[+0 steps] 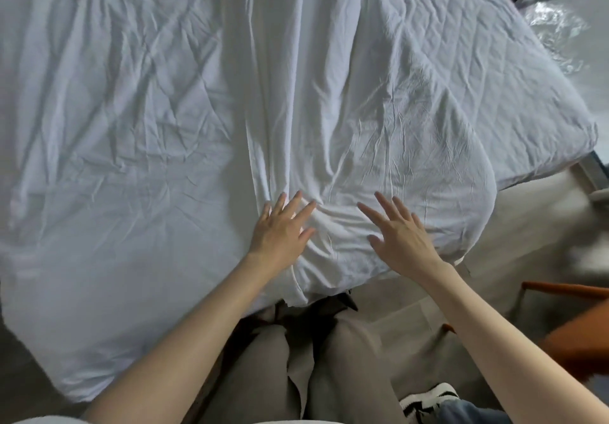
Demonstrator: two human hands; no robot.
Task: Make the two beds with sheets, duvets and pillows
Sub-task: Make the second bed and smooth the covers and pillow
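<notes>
**Wrinkles risk being pressed in, not out**

Both hands lie flat on the sheet (164, 94), fingers straight and spread, gripping nothing. The left hand (280, 229) rests at the foot of a long fold (280, 77) that runs up the middle. The right hand (400, 235) sits just beside it, nearer the edge. The sheet covers the bed (557, 146) in heavy creases, and its near hem hangs over the side by the person's legs. No duvet or pillow is in view.

My judgement is that the main hazard is the fold itself. With 2 open palms and no hold on the cloth, a push away from the body would likely slide the loose fabric along and pile it higher against the fold instead of flattening it. Pushing both hands the same way could also drag the whole sheet off square (the right side already looks bunched and rounded near the edge), leaving 1 side short for tucking.

A 2nd risk sits lower down: the hem by the knees is loose, so leaning in could pin it under a leg and tug the sheet back. The chair (580, 295) stands near on the right and may crowd a step around that corner.
</notes>
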